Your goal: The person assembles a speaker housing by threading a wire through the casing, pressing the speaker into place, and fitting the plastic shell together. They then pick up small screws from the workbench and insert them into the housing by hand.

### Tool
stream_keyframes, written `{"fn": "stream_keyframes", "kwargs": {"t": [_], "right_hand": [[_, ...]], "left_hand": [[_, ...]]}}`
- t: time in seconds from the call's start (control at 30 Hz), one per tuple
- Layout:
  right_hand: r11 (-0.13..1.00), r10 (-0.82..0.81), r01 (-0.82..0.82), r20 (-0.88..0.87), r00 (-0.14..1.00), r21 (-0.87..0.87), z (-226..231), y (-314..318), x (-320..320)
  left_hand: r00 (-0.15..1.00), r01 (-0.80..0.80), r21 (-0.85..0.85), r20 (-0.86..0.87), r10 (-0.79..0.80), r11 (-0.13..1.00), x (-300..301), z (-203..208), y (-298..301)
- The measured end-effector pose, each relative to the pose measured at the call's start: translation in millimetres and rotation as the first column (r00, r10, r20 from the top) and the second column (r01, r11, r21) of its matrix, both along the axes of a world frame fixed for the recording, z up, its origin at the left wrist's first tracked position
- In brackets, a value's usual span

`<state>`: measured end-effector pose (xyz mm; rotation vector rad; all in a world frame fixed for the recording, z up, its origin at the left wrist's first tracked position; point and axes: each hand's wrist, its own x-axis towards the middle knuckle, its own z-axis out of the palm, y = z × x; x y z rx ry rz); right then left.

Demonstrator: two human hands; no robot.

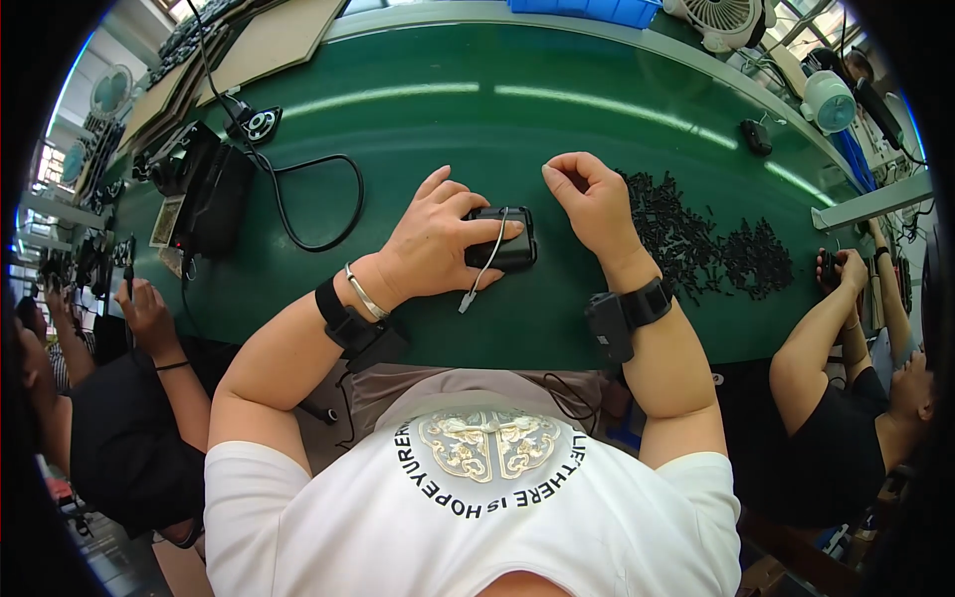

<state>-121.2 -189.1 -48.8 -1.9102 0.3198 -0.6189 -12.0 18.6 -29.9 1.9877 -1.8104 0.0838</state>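
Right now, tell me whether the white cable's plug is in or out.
Out: the plug shows free over the table, past the edge of the black case under the left hand.

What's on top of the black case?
A pale cable and a finger of the left hand lie across the black case; the surface under that finger is hidden.

The desk [428, 139] has a smooth, glossy top; the small box [514, 255] looks like plastic with a faint sheen; the bangle [364, 291] is shiny metal, the shirt [328, 517] matt cloth with a shiny print [517, 443], and the bin [587, 11] smooth plastic
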Motion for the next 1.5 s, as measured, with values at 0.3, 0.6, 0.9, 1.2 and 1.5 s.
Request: {"fn": "stream_keyframes", "kwargs": {"t": [0.3, 0.6, 0.9, 1.2, 1.5], "right_hand": [[0.997, -0.042, 0.038, 0.056, 0.998, 0.072, -0.4, -5.8, 2.1], [0.990, 0.021, -0.012, 0.060, 0.998, -0.142, 0.0, 1.2, -1.1], [0.981, 0.123, -0.114, 0.052, 0.991, -0.155, -2.1, 9.9, -1.3], [0.978, 0.146, -0.140, 0.026, 0.989, -0.152, 2.2, 12.9, -1.7], [0.977, 0.138, -0.132, 0.023, 0.990, -0.169, 4.5, 11.2, -1.4]], "left_hand": [[0.989, -0.064, -0.072, -0.137, 0.053, 0.995, 82.3, 20.4, -84.4], [0.970, -0.240, 0.080, 0.053, 0.236, 0.967, 151.5, -4.5, -207.8], [0.983, -0.155, 0.009, 0.101, 0.153, 0.988, 165.8, -25.5, -229.4], [0.965, -0.242, 0.045, 0.113, 0.235, 0.969, 154.1, -30.0, -224.0], [0.953, -0.294, 0.053, 0.088, 0.289, 0.954, 146.0, -23.0, -237.0]]}}
